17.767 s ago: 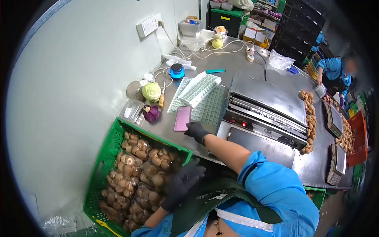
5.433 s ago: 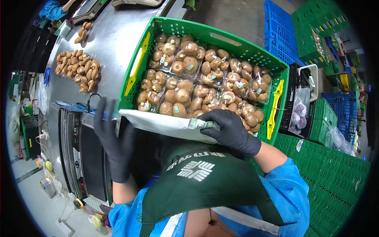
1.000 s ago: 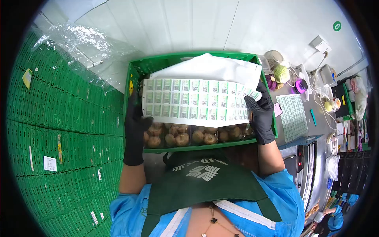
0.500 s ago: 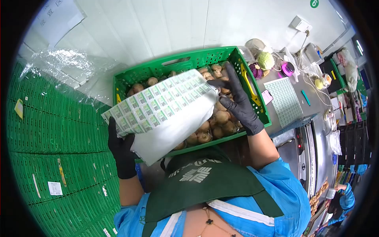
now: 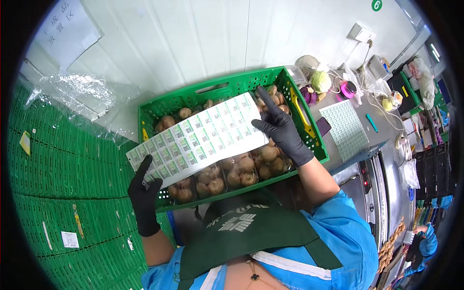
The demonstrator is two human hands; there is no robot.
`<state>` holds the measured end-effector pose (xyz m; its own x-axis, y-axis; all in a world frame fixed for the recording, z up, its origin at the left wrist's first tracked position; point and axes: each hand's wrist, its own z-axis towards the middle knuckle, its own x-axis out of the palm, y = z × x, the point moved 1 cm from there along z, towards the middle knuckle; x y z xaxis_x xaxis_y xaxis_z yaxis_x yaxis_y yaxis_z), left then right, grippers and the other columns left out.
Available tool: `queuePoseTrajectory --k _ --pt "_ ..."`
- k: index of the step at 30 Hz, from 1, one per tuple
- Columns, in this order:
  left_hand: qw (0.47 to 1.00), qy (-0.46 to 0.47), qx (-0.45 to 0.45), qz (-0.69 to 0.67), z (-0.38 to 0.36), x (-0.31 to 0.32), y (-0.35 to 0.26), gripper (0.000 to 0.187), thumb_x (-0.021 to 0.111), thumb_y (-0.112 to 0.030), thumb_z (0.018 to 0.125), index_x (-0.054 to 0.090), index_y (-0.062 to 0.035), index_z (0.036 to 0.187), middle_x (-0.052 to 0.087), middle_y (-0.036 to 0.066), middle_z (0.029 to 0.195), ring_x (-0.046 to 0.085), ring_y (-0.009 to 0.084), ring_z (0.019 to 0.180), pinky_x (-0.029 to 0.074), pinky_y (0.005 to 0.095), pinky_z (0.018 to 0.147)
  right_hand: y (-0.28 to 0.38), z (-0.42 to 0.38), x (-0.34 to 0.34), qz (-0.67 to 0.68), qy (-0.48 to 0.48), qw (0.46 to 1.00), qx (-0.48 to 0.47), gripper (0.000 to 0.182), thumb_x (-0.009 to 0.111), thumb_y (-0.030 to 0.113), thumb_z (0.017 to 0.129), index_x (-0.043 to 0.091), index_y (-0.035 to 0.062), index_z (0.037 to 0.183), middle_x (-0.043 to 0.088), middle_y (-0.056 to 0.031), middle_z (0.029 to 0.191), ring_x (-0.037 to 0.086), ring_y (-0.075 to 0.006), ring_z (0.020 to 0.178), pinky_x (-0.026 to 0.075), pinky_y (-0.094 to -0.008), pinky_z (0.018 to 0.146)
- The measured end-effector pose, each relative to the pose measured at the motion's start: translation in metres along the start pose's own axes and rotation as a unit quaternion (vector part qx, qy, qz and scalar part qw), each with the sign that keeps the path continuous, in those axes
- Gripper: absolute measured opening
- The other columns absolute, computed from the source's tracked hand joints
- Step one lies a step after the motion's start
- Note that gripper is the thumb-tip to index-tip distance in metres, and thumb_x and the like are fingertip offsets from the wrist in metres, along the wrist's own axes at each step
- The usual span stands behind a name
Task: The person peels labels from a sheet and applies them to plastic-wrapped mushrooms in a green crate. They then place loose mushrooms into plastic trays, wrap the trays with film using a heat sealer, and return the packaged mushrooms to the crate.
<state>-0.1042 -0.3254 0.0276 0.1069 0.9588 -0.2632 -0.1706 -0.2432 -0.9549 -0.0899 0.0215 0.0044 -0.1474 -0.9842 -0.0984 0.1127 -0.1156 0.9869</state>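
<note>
A white label sheet printed with rows of small green-and-black code stickers lies slanted above a green crate. My left hand, in a black glove, grips its lower left end between thumb and fingers. At the sheet's right end my right hand, also gloved in black, pinches the edge with the thumb, its index finger stretched upward. Packs of brown mushrooms under clear film fill the crate and show below and behind the sheet.
Stacked green crates stand at the left, with clear plastic film above them. On the right counter are another label sheet, a phone, a teal pen, a cabbage and a pink tape roll. A person is at lower right.
The sheet has flattened out, and its folded-down white part no longer hangs over the crate's front. More mushroom packs show. My left hand has moved slightly down.
</note>
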Motion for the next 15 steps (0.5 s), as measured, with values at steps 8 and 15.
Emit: queuePoseTrajectory --k 8,15 --pt "0.997 -0.020 -0.063 -0.044 0.001 0.002 -0.003 0.061 0.056 0.014 0.061 0.053 -0.0059 0.119 0.054 0.011 0.116 0.053 0.0171 0.101 0.046 0.0288 0.083 0.022 -0.007 0.003 0.062 0.111 0.992 0.013 0.040 0.060 -0.003 0.077 0.054 0.0044 0.116 0.056 -0.0069 0.116 0.050 -0.0125 0.107 0.041 -0.0261 0.091" --pt "0.973 -0.124 0.071 0.179 0.000 0.004 0.011 0.048 0.068 0.007 0.058 0.064 -0.0100 0.103 0.060 0.010 0.096 0.057 0.0203 0.089 0.047 0.0302 0.075 0.022 -0.009 -0.008 -0.027 0.054 0.994 -0.089 0.039 0.067 -0.001 0.070 0.060 0.0078 0.108 0.060 -0.0044 0.111 0.055 -0.0087 0.096 0.047 -0.0232 0.076"
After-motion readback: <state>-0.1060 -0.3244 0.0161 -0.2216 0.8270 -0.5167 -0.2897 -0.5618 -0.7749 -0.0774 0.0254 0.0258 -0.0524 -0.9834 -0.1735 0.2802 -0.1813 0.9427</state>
